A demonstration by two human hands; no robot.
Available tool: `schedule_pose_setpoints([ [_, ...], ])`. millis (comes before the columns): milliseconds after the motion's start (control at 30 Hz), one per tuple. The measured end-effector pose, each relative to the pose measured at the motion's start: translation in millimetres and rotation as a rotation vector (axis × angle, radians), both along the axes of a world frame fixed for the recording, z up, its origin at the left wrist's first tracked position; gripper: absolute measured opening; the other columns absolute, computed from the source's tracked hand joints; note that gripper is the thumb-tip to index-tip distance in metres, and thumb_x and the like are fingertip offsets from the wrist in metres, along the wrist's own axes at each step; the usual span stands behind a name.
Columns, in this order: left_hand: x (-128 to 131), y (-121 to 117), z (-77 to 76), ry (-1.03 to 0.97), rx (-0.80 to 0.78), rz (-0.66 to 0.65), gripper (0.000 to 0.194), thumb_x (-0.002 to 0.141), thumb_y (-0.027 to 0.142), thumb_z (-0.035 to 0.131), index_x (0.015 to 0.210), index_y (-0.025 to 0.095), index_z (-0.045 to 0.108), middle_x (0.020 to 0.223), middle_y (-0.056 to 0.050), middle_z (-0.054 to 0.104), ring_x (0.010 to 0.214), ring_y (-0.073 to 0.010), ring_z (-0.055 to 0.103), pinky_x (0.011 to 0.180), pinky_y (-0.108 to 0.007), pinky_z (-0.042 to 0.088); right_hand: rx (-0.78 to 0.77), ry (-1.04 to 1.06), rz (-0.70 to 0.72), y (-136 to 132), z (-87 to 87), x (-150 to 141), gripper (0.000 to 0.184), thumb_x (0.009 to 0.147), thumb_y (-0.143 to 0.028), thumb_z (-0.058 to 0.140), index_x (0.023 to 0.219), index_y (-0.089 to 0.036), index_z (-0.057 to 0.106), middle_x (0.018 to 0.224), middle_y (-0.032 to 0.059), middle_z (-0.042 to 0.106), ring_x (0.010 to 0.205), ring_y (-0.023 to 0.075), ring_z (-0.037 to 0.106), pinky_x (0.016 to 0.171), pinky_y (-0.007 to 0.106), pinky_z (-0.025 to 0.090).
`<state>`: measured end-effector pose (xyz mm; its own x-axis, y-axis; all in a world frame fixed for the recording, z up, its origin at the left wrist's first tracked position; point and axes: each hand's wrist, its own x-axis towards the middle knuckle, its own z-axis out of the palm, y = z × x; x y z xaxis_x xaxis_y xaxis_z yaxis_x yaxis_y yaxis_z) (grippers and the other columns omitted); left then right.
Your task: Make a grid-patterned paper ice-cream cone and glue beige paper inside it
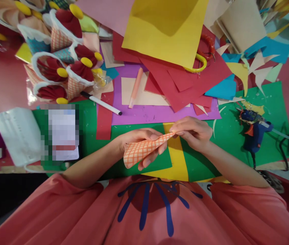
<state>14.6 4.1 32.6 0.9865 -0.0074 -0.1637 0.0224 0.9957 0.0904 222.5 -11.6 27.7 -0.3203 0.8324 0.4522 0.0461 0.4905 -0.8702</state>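
Observation:
My left hand [136,143] is wrapped round the wide end of an orange-checked paper cone [144,151], held low over the green mat [226,136]. The fingers of my right hand [194,132] pinch the cone's pointed tip. Under the cone lies a yellow paper strip [177,160] on the green sheet. Both hands are closed on the same cone.
Finished paper cones with red and yellow tops [65,68] pile at the back left. A black-capped marker [101,103] and a peach stick [135,87] lie on purple paper [160,114]. A blue glue gun [254,131] rests right. Coloured sheets, scissors handles [200,63] and a white mask [18,136] surround.

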Motion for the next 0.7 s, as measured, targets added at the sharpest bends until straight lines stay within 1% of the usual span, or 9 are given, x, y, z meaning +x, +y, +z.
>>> schedule_pose_setpoints([
  [167,-1,1,0.6,0.037,0.038,0.005,0.024,0.08,0.035,0.066,0.08,0.01,0.067,0.058,-0.007,0.072,0.043,-0.0181,0.066,0.035,-0.019,0.05,-0.007,-0.063,-0.022,-2,0.1,2,0.015,0.091,-0.025,0.059,0.093,-0.026,0.073,0.082,0.0014,0.077,0.072,0.0138,0.071,0.063,0.027,0.058],
  [367,-2,3,6.5,0.12,0.113,0.057,0.024,0.08,0.035,0.068,0.082,0.011,0.066,0.059,-0.005,0.071,0.045,-0.0152,0.065,0.04,-0.019,0.053,-0.063,-0.022,-0.026,-1,-1.7,1,0.014,0.09,-0.021,0.06,0.096,-0.026,0.072,0.089,0.0017,0.077,0.072,0.0126,0.07,0.068,0.028,0.058],
  [433,-1,4,8.0,0.149,0.149,0.059,0.025,0.079,0.035,0.068,0.082,0.011,0.065,0.058,-0.005,0.07,0.044,-0.0147,0.065,0.04,-0.018,0.052,-0.093,-0.017,-0.03,-1,-0.8,0,0.013,0.09,-0.022,0.06,0.094,-0.025,0.072,0.087,0.0014,0.076,0.069,0.0116,0.069,0.068,0.028,0.058],
  [500,-1,5,7.4,0.172,0.207,0.066,0.028,0.078,0.038,0.069,0.083,0.011,0.064,0.056,-0.004,0.069,0.041,-0.0145,0.063,0.037,-0.018,0.05,-0.16,-0.023,-0.033,-1,0.1,-1,0.013,0.091,-0.026,0.059,0.092,-0.024,0.072,0.084,0.0014,0.074,0.065,0.0104,0.067,0.066,0.026,0.057],
  [533,0,6,6.2,0.197,0.242,0.095,0.029,0.077,0.04,0.07,0.083,0.011,0.064,0.055,-0.004,0.069,0.04,-0.0141,0.061,0.036,-0.018,0.048,-0.213,-0.02,-0.035,0,0.1,-1,0.015,0.092,-0.029,0.058,0.092,-0.023,0.071,0.084,0.0015,0.073,0.062,0.0095,0.066,0.064,0.025,0.056],
  [600,2,6,2.6,0.286,0.318,0.201,0.032,0.076,0.042,0.071,0.083,0.012,0.062,0.055,-0.003,0.068,0.041,-0.0137,0.062,0.038,-0.018,0.048,-0.354,0.019,-0.046,4,-1.0,-2,0.02,0.093,-0.036,0.056,0.096,-0.022,0.069,0.086,0.0016,0.071,0.06,0.0077,0.064,0.058,0.021,0.054],
  [667,6,6,-1.5,0.417,0.402,0.329,0.033,0.075,0.041,0.072,0.087,0.012,0.061,0.059,-0.004,0.069,0.048,-0.0148,0.065,0.045,-0.02,0.053,-0.508,0.073,-0.059,8,-3.2,-3,0.027,0.092,-0.043,0.055,0.099,-0.02,0.067,0.086,0.001,0.069,0.059,0.0066,0.063,0.052,0.018,0.05],
  [700,8,6,-3.3,0.477,0.45,0.382,0.033,0.075,0.04,0.072,0.09,0.012,0.061,0.062,-0.004,0.07,0.053,-0.0157,0.067,0.05,-0.022,0.055,-0.577,0.089,-0.055,10,-4.3,-4,0.03,0.091,-0.046,0.056,0.098,-0.019,0.066,0.082,0.0002,0.068,0.057,0.0062,0.062,0.049,0.017,0.048],
])
